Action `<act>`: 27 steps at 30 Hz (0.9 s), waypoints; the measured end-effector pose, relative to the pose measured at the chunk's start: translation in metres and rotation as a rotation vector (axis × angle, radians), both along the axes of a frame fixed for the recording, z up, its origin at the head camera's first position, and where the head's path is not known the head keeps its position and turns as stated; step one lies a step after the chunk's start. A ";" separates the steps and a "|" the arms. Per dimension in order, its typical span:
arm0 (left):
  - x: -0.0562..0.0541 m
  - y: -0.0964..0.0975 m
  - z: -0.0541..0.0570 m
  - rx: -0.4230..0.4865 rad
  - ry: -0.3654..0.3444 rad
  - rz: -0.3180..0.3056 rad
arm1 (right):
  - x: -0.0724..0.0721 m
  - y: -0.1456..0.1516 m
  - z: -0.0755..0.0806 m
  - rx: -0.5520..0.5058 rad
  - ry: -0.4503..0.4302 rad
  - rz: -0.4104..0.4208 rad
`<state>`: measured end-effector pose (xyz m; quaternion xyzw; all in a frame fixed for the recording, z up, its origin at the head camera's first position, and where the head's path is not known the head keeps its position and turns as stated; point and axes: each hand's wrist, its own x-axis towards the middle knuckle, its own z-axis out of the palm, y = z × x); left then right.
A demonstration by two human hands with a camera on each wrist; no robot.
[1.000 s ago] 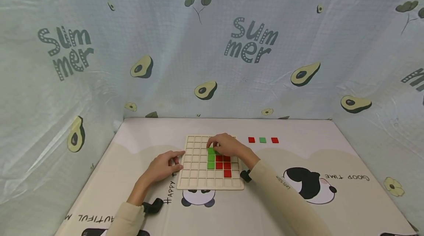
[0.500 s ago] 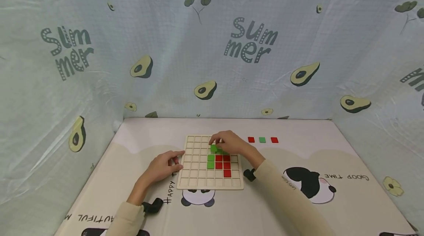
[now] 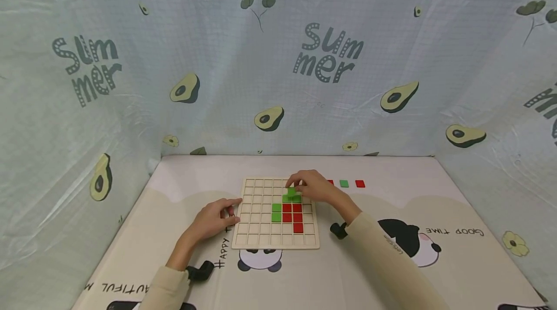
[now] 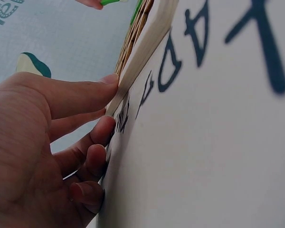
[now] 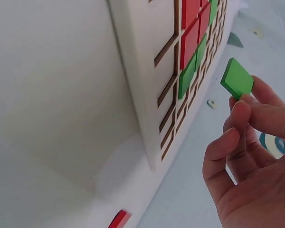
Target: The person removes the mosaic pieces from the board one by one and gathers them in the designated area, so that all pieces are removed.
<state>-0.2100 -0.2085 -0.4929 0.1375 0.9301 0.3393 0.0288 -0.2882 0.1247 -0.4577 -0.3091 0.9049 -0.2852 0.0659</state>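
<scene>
While the right hand (image 3: 315, 186) pinches a green tile (image 5: 237, 78) over the far part of the wooden grid board (image 3: 254, 228), the left hand (image 3: 211, 218) just has its thumb and index finger spread against the board's left edge. Right of the board's middle there's a patch of five red tiles (image 3: 298, 217) with green tiles (image 3: 276, 212) on its left and far sides, and off the far right corner three loose tiles (image 3: 344, 184) (red, green, red) line up toward the worktop's (image 3: 304, 276) far edge.
</scene>
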 end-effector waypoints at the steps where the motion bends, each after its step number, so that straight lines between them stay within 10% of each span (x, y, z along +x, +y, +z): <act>1: 0.000 0.000 0.000 0.000 0.001 -0.001 | 0.000 0.003 0.000 -0.006 -0.002 -0.007; 27: 0.000 -0.001 0.000 0.003 0.007 -0.019 | 0.005 0.095 0.004 -0.050 -0.051 -0.203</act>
